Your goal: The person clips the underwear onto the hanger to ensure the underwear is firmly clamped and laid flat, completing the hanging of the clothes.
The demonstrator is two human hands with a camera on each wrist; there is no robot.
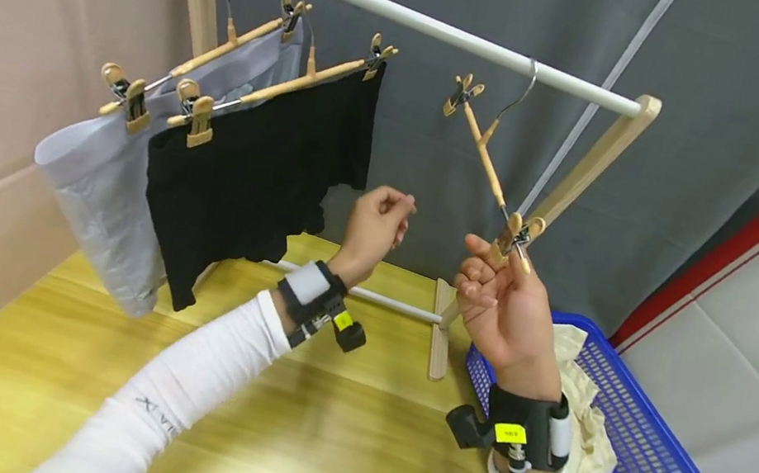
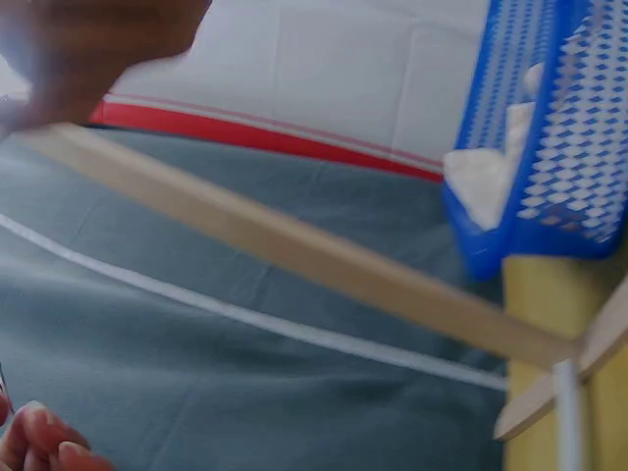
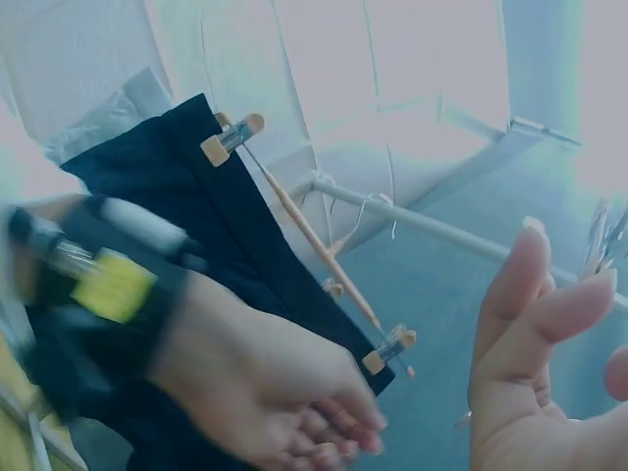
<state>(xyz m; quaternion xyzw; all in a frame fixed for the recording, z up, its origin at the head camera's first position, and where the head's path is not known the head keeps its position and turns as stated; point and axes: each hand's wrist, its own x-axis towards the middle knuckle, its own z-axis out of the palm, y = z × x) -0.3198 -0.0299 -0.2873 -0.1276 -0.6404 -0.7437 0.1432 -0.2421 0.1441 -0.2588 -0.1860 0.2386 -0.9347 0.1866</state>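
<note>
A wooden rack with a white rail (image 1: 415,21) stands on the table. Two clip hangers on it carry pale grey shorts (image 1: 109,183) and black shorts (image 1: 263,167). A third clip hanger (image 1: 487,154) hangs bare and tilted. My right hand (image 1: 497,298) is raised at its lower clip (image 1: 518,239), a straight fingertip touching it, thumb apart. In the right wrist view the same clip (image 3: 608,231) shows just past my right hand's fingertips (image 3: 530,285). My left hand (image 1: 377,228) hovers between the black shorts and the bare hanger, fingers curled, with nothing seen in it.
A blue plastic basket (image 1: 650,466) with a cream cloth (image 1: 582,421) in it sits at the table's right edge. The yellow wooden tabletop (image 1: 315,443) lies under both arms. A grey curtain hangs behind the rack, with a pink wall to the left.
</note>
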